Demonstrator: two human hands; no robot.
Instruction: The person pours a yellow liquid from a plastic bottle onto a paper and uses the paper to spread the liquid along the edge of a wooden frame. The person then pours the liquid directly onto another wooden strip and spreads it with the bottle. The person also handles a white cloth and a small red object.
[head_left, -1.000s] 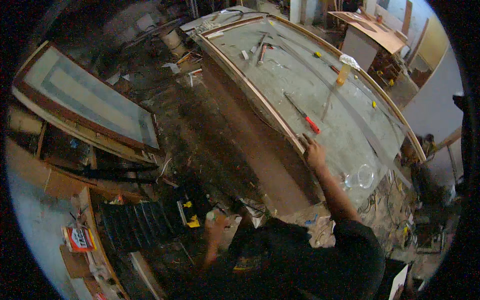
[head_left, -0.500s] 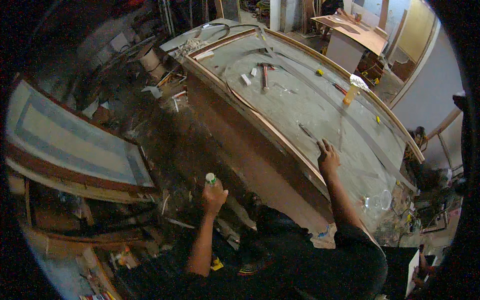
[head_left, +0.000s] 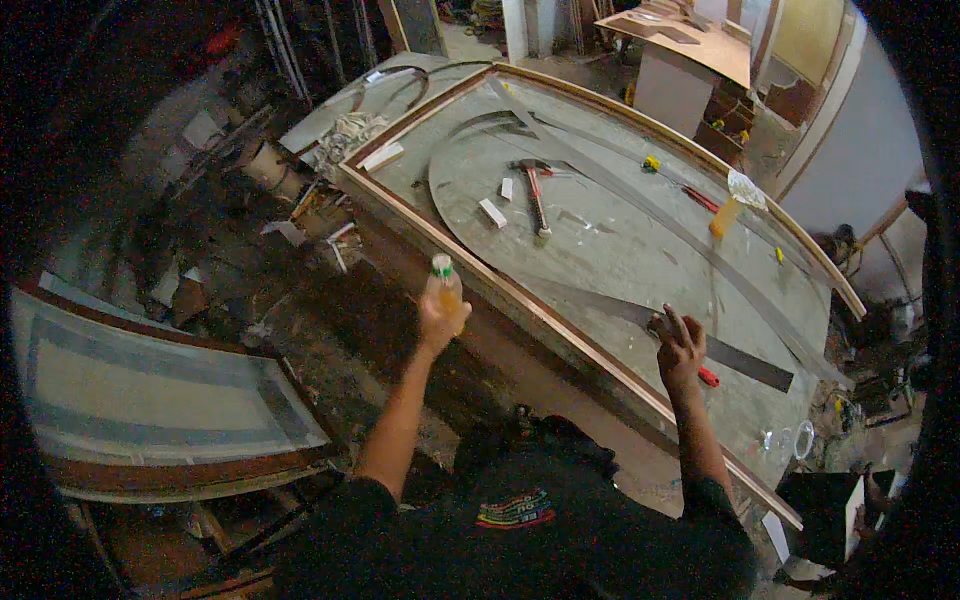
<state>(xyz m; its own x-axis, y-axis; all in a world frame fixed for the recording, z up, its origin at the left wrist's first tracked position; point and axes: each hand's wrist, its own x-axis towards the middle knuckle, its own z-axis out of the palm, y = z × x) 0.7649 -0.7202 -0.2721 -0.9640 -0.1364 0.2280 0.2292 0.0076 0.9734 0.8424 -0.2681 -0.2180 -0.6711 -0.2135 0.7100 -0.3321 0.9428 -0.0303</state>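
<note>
My left hand (head_left: 441, 318) is wrapped around a small clear bottle (head_left: 443, 272) with amber liquid and a pale, green-banded top. It holds the bottle upright beside the near edge of a wood-rimmed table (head_left: 560, 325). Over the tabletop my right hand (head_left: 682, 352) has its fingers stretched and somewhat apart, with nothing visible held. It covers part of a dark flat strip (head_left: 750, 365). A red handle (head_left: 709, 377) shows just past the hand; the rest of that tool is mostly hidden.
On the tabletop are a hammer (head_left: 536, 198), white blocks (head_left: 492, 213), a long grey strip (head_left: 640, 200), a yellow tape measure (head_left: 651, 163) and another amber bottle (head_left: 724, 217). Left stands a framed panel (head_left: 170, 385). Scraps litter the floor (head_left: 330, 300).
My left hand has raised the bottle toward the table edge. My right hand has shifted over the tabletop, its fingers more extended. The view has turned, and a dark strip now shows under that hand.
</note>
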